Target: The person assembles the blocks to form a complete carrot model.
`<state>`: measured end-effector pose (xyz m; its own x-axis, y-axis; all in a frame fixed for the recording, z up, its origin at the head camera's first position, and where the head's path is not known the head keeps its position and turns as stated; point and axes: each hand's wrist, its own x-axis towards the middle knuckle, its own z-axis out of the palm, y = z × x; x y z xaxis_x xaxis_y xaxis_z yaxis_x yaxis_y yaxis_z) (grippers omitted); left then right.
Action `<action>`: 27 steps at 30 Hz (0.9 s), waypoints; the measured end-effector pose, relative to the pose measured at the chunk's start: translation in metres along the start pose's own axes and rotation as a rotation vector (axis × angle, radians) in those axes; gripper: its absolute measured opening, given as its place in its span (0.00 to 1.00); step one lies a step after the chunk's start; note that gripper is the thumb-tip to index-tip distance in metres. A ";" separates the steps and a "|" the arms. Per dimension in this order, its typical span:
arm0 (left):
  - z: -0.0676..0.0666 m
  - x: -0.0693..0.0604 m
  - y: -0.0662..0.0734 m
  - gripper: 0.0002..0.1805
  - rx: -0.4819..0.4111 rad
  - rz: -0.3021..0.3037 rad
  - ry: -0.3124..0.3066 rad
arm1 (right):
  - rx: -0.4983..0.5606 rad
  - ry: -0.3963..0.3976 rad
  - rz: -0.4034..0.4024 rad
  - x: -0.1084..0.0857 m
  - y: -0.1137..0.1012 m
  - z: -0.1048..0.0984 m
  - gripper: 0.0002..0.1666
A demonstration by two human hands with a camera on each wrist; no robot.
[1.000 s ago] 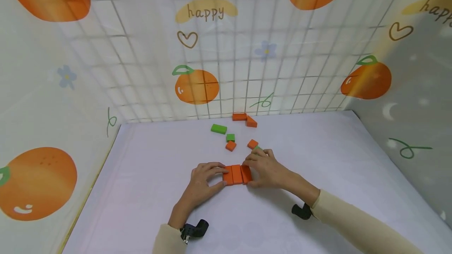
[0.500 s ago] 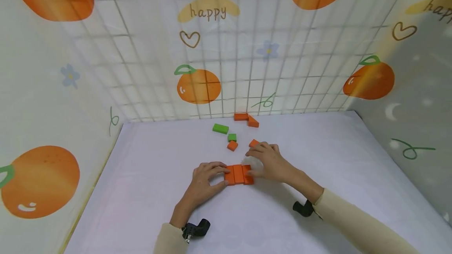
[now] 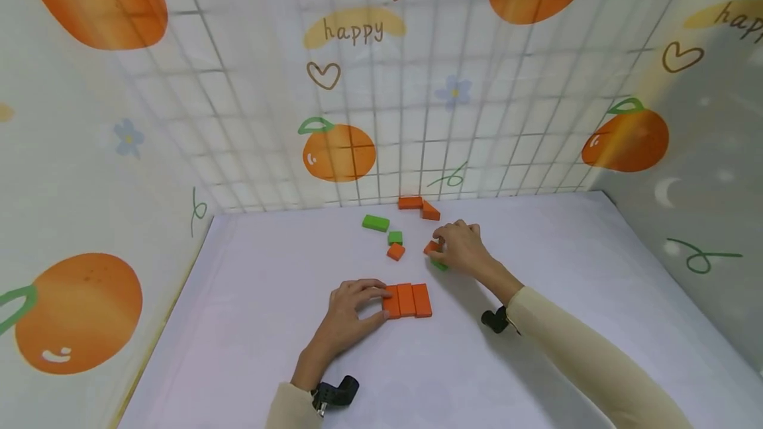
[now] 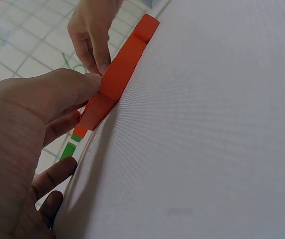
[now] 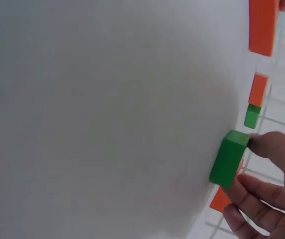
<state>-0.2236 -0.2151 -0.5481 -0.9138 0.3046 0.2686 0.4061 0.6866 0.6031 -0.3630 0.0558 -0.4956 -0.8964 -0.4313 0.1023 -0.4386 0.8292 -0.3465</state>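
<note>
Three orange blocks lie side by side in a row on the white table; the rightmost block (image 3: pixel 422 300) sits a bit askew. My left hand (image 3: pixel 350 311) holds the left orange block (image 3: pixel 390 302) between thumb and fingers; its thumb presses the near end in the left wrist view. Farther back, my right hand (image 3: pixel 465 249) pinches a green block (image 5: pixel 228 158), thumb at one end and fingers at the other. Part of that block is hidden under the hand in the head view. A small orange block (image 3: pixel 430 247) lies right beside those fingers.
Behind the row lie a small orange cube (image 3: pixel 396 252), a green cube (image 3: pixel 395 238) and a longer green block (image 3: pixel 375 223). Near the back wall are an orange block (image 3: pixel 410 203) and an orange triangular block (image 3: pixel 431 211). Printed curtains enclose the table.
My right hand has let go of the rightmost orange block, moved back and right, and taken hold of the green block. The left hand has stayed at the row.
</note>
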 end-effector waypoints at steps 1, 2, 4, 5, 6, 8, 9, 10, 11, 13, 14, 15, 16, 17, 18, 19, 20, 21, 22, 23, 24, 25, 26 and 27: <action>0.000 0.001 0.001 0.17 -0.003 0.002 0.001 | 0.013 -0.007 0.005 0.002 0.001 0.000 0.20; 0.000 0.001 0.001 0.17 -0.005 0.002 0.003 | 0.023 -0.008 0.008 0.004 0.001 0.000 0.19; 0.000 0.001 0.003 0.17 -0.003 0.003 0.007 | 0.035 0.001 0.008 0.007 0.000 -0.001 0.17; 0.000 0.001 0.003 0.17 -0.001 0.001 0.006 | 0.029 0.011 0.002 0.006 -0.001 -0.002 0.17; 0.000 0.001 0.004 0.17 -0.002 -0.002 0.004 | 0.027 0.020 -0.005 0.006 -0.002 -0.003 0.17; 0.000 0.001 0.004 0.16 0.000 0.000 0.004 | 0.021 0.039 -0.028 0.002 -0.005 -0.006 0.17; 0.000 0.001 0.004 0.17 0.004 0.001 0.002 | 0.023 0.044 -0.046 -0.001 -0.008 -0.009 0.16; -0.001 0.001 0.004 0.17 0.006 0.002 0.001 | 0.024 0.048 -0.066 -0.004 -0.010 -0.011 0.16; -0.001 0.001 0.003 0.17 0.009 0.006 0.006 | 0.025 0.054 -0.091 -0.008 -0.013 -0.014 0.16; -0.002 0.001 0.003 0.17 0.010 0.010 0.015 | 0.039 0.063 -0.137 -0.017 -0.020 -0.019 0.14; -0.002 0.001 0.003 0.16 0.006 0.010 0.018 | 0.045 0.069 -0.158 -0.023 -0.023 -0.022 0.14; -0.003 0.000 0.003 0.16 0.003 0.010 0.019 | 0.053 0.074 -0.180 -0.028 -0.026 -0.024 0.13; -0.003 0.000 0.003 0.16 0.000 0.008 0.018 | 0.060 0.079 -0.197 -0.034 -0.029 -0.026 0.13; -0.004 0.000 0.003 0.16 -0.004 0.003 0.015 | 0.066 0.083 -0.215 -0.039 -0.032 -0.028 0.13; -0.004 0.000 0.003 0.16 -0.012 -0.002 0.007 | 0.069 0.083 -0.230 -0.044 -0.034 -0.029 0.13; -0.004 0.000 0.002 0.16 -0.013 -0.003 0.005 | 0.069 0.084 -0.248 -0.049 -0.036 -0.030 0.13; -0.004 0.000 0.001 0.16 -0.011 -0.005 0.001 | 0.067 0.083 -0.264 -0.054 -0.038 -0.030 0.13; -0.003 0.000 0.001 0.16 -0.007 -0.007 -0.002 | 0.067 0.083 -0.279 -0.059 -0.040 -0.030 0.13; -0.003 -0.001 0.001 0.17 -0.006 -0.006 -0.002 | 0.071 0.082 -0.296 -0.063 -0.042 -0.030 0.13; -0.003 -0.001 0.000 0.17 -0.006 -0.007 -0.003 | 0.077 0.083 -0.313 -0.068 -0.044 -0.030 0.13; -0.002 -0.001 0.000 0.17 -0.007 -0.005 -0.004 | 0.081 0.082 -0.329 -0.073 -0.046 -0.029 0.12; -0.002 -0.001 0.001 0.17 -0.005 -0.003 -0.004 | 0.089 0.083 -0.344 -0.077 -0.048 -0.028 0.12; -0.002 0.000 0.001 0.17 -0.005 -0.002 -0.007 | 0.094 0.083 -0.359 -0.081 -0.049 -0.028 0.11; -0.002 0.000 0.002 0.17 -0.009 -0.001 -0.009 | 0.098 0.085 -0.374 -0.086 -0.051 -0.026 0.12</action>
<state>-0.2229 -0.2153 -0.5459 -0.9142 0.3100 0.2611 0.4052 0.6806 0.6104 -0.2655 0.0597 -0.4621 -0.6800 -0.6627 0.3138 -0.7311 0.5809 -0.3578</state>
